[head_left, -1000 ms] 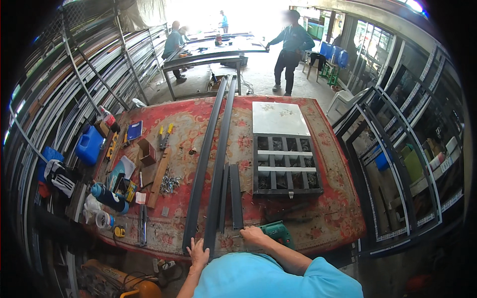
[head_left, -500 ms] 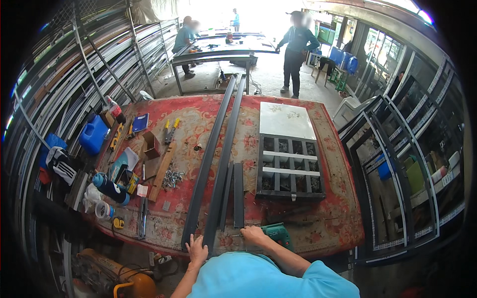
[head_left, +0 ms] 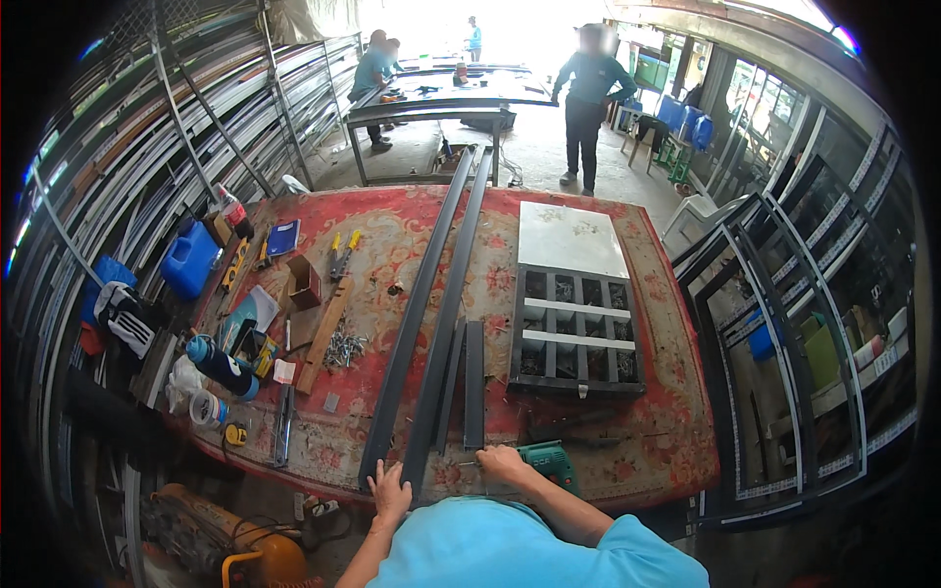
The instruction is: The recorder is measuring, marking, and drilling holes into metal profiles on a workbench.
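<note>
My left hand point(head_left: 391, 492) rests with fingers spread on the near ends of two long dark metal profiles point(head_left: 417, 294), which run away from me past the far table edge. My right hand point(head_left: 502, 463) is closed around the front of a green power drill point(head_left: 549, 461). A thin bit sticks out to the left of the fist; the chuck is hidden by the fingers. Just beyond this hand lies a short dark profile point(head_left: 474, 387), with a thinner dark strip point(head_left: 450, 387) to its left.
A compartment box point(head_left: 576, 328) with a white lid panel sits at right on the red carpeted table point(head_left: 667, 412). Pliers point(head_left: 343, 253), screws point(head_left: 345, 350), a wooden strip point(head_left: 324, 338) and a blue bottle point(head_left: 222, 367) lie left. Dark frames point(head_left: 784, 343) lean right; co-workers stand beyond.
The view has shifted slightly, so the table and its contents sit a little differently in the picture. Both hands keep their places on the profiles and drill.
</note>
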### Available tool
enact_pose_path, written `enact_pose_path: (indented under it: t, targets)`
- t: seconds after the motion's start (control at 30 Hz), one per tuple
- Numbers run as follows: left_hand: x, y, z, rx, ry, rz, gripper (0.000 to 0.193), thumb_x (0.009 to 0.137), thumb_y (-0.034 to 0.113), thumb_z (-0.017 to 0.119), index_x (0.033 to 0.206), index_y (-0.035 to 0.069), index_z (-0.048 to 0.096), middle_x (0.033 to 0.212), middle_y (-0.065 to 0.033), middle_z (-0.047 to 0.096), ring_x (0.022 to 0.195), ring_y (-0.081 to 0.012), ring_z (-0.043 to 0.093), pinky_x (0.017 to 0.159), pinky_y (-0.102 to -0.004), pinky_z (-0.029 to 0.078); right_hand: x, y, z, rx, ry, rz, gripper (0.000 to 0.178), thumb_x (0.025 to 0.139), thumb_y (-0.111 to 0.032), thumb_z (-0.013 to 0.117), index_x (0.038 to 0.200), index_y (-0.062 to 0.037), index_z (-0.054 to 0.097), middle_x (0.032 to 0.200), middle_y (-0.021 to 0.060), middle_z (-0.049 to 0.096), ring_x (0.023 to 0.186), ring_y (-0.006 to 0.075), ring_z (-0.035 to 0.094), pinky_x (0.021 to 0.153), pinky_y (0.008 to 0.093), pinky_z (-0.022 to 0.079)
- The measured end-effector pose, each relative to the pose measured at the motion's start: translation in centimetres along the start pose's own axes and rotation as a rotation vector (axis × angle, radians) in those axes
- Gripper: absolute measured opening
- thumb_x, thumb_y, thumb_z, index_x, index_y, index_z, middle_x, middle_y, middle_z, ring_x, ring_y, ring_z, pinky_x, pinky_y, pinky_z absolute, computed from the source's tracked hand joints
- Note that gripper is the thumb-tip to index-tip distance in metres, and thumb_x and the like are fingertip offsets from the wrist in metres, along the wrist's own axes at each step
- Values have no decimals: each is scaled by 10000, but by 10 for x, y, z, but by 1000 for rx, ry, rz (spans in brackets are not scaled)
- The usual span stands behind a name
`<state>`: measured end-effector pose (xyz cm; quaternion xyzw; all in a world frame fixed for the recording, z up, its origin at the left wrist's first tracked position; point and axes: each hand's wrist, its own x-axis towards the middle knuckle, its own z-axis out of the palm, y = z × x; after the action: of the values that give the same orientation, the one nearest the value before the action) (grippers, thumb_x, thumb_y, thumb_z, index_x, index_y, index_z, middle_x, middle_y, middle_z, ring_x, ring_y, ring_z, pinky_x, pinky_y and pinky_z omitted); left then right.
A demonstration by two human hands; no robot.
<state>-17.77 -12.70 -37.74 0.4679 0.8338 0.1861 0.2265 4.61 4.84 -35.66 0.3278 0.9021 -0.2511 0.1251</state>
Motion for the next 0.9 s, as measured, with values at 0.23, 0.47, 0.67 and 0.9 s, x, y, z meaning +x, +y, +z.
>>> enact_pose_path:
  t: [0.23, 0.47, 0.67, 0.9]
  targets:
    - [0, -3, 1, 8, 14, 29, 518, 815, 131, 619, 1313, 22, 529, 1397, -113, 501, 1434, -341, 224, 1141, -619, 114, 2, 0, 0, -5, 0, -10, 276, 796, -204, 640, 1021, -45, 647, 1029, 205, 652, 968, 377, 641, 809, 466, 530]
    - [0, -4, 2, 5, 20, 35, 520, 816, 136, 604, 1317, 24, 526, 1398, -114, 501, 1436, -340, 215, 1141, -617, 106, 1, 1, 2, -17, 13, -26, 256, 806, -186, 615, 1011, -38, 649, 1021, 204, 655, 964, 373, 645, 805, 468, 532]
    - [0, -4, 1, -5, 1, 25, 525, 818, 140, 603, 1324, 26, 522, 1402, -114, 497, 1440, -335, 206, 1148, -606, 92, 1, -2, -3, -19, -14, 5, 251, 816, -177, 595, 1013, -35, 658, 1040, 209, 657, 986, 376, 645, 817, 467, 532]
    - [2, -6, 3, 2, -12, 28, 533, 822, 140, 608, 1333, 25, 512, 1406, -118, 491, 1441, -331, 202, 1150, -600, 93, 1, -2, -2, -29, 1, -4, 238, 833, -161, 565, 1004, -28, 663, 1026, 215, 663, 959, 383, 655, 798, 468, 539]
